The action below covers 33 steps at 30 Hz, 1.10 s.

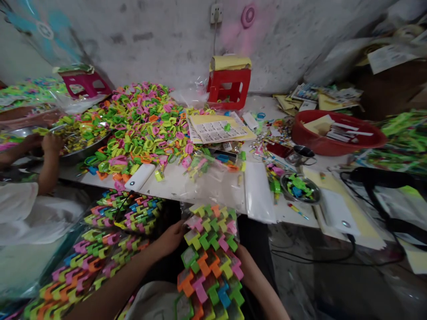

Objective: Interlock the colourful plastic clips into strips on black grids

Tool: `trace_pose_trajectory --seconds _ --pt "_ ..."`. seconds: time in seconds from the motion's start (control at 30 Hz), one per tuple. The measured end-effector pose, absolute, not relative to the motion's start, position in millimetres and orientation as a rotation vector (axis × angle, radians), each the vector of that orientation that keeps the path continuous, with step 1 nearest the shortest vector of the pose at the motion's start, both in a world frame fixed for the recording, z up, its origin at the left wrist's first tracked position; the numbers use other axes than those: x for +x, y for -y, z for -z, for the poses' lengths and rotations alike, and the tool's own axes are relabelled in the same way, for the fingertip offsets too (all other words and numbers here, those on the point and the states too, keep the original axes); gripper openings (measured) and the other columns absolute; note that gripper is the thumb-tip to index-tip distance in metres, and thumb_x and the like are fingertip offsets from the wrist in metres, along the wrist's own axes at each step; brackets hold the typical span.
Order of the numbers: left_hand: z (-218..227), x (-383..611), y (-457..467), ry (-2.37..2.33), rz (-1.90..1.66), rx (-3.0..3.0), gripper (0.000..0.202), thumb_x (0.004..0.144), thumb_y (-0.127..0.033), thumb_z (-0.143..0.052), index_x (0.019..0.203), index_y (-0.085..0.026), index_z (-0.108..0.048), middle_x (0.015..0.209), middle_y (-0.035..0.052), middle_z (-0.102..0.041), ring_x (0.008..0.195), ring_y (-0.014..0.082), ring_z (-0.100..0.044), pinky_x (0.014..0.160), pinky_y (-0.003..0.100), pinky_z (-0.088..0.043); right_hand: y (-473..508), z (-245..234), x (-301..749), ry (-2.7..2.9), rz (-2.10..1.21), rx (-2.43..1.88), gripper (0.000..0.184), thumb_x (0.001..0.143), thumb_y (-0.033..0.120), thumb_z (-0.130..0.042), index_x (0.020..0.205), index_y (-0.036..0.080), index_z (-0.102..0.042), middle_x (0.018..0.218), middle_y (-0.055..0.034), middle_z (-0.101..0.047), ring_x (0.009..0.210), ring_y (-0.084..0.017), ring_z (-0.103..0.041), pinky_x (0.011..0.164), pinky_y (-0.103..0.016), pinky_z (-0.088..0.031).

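Note:
A clear plastic bag (pixel 210 262) packed with interlocking small plastic pieces in orange, green, pink, yellow and blue stands over my lap. My left hand (pixel 174 236) holds its left edge near the top, the fingertips partly hidden by the bag. On the other side, my right hand (pixel 240 254) is against the bag's right edge, mostly covered by it. Beyond the bag, a big heap of loose pieces in the same colours (pixel 143 124) spreads over the white table (pixel 176 180). A stack of clear bags (pixel 258 191) lies at the table's front edge.
More filled bags (pixel 90 262) are at my left. A co-worker's hands (pixel 51 142) are over a metal basin (pixel 86 151). On the right are a red basin (pixel 336 133), a metal bowl (pixel 300 186), a mug (pixel 302 155) and a white power bank (pixel 340 211) with a cable. Red stool (pixel 230 89) behind.

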<state>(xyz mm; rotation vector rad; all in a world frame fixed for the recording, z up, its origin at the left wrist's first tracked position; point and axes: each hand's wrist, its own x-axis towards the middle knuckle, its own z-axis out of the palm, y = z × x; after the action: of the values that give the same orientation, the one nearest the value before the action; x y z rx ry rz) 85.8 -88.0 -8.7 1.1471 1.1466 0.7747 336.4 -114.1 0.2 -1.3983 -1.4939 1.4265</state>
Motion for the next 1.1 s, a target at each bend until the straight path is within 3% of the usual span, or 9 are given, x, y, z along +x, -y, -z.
trace_pose_trajectory --seconds 0.1,0.17,0.33,0.4,0.5,0.6,0.83,1.1 --pt "-6 79 106 -1.107 -0.618 1.320 0.034 0.087 -0.036 -0.054 0.116 -0.022 -0.063 0.119 0.0053 -0.066 0.110 0.0226 -0.060 0.101 0.038 -0.044 139 -2 342 1.652 -1.337 -1.487 0.022 0.076 0.039 -0.056 0.071 0.023 -0.069 0.069 -0.0062 -0.072 0.067 -0.025 -0.067 0.061 -0.031 -0.052" --pt "-14 77 116 -1.239 -0.546 1.462 0.031 0.089 -0.033 -0.049 0.116 -0.023 -0.062 0.113 0.0059 -0.068 0.105 0.0226 -0.062 0.098 0.037 -0.045 147 -6 344 1.743 -1.257 -1.521 0.019 0.076 0.036 -0.054 0.074 0.024 -0.069 0.071 -0.0057 -0.073 0.067 -0.024 -0.068 0.058 -0.028 -0.051" --pt "-26 78 122 -1.687 -0.676 1.731 0.030 0.089 -0.029 -0.046 0.117 -0.018 -0.050 0.101 0.0091 -0.064 0.086 0.0210 -0.064 0.076 0.034 -0.051 139 -16 347 1.776 -0.804 -1.673 0.024 0.082 0.034 -0.047 0.089 0.023 -0.066 0.081 -0.0075 -0.073 0.070 -0.023 -0.069 0.058 -0.026 -0.049" --pt "-31 79 118 -1.761 -0.862 1.824 0.024 0.088 -0.028 -0.048 0.110 -0.018 -0.049 0.094 0.0068 -0.061 0.078 0.0179 -0.061 0.070 0.030 -0.050 135 -17 347 1.725 -0.620 -1.694 0.024 0.084 0.036 -0.045 0.092 0.021 -0.063 0.078 -0.0066 -0.073 0.066 -0.021 -0.068 0.056 -0.026 -0.049" --pt "-41 79 116 -1.627 -1.050 2.035 0.004 0.088 -0.022 -0.049 0.090 -0.019 -0.051 0.088 0.0038 -0.058 0.081 0.0155 -0.059 0.073 0.027 -0.048 135 -16 350 1.651 -0.350 -1.664 0.023 0.085 0.042 -0.050 0.085 0.022 -0.062 0.071 -0.0041 -0.070 0.059 -0.019 -0.066 0.055 -0.025 -0.049" --pt "-49 76 122 -1.406 -0.997 2.174 0.008 0.089 -0.015 -0.048 0.091 -0.020 -0.054 0.090 0.0037 -0.060 0.087 0.0146 -0.059 0.078 0.025 -0.047 144 -17 354 1.645 -0.130 -1.588 0.022 0.085 0.041 -0.054 0.079 0.022 -0.062 0.071 -0.0039 -0.070 0.060 -0.018 -0.067 0.058 -0.025 -0.051" --pt "-69 58 146 -1.012 -0.776 2.267 0.018 0.086 -0.007 -0.050 0.095 -0.022 -0.056 0.089 0.0048 -0.063 0.089 0.0155 -0.058 0.081 0.028 -0.045 171 -34 371 1.977 -0.038 -1.281 0.009 0.087 0.021 -0.054 0.092 0.021 -0.061 0.077 -0.0034 -0.071 0.066 -0.016 -0.069 0.065 -0.024 -0.054" --pt "-89 58 159 -0.835 -0.491 2.224 0.021 0.083 -0.006 -0.046 0.087 -0.022 -0.058 0.085 0.0042 -0.064 0.087 0.0161 -0.057 0.080 0.028 -0.042 207 -42 382 2.213 -0.077 -1.080 0.015 0.086 0.017 -0.048 0.094 0.020 -0.060 0.079 -0.0055 -0.073 0.071 -0.017 -0.070 0.065 -0.025 -0.056"
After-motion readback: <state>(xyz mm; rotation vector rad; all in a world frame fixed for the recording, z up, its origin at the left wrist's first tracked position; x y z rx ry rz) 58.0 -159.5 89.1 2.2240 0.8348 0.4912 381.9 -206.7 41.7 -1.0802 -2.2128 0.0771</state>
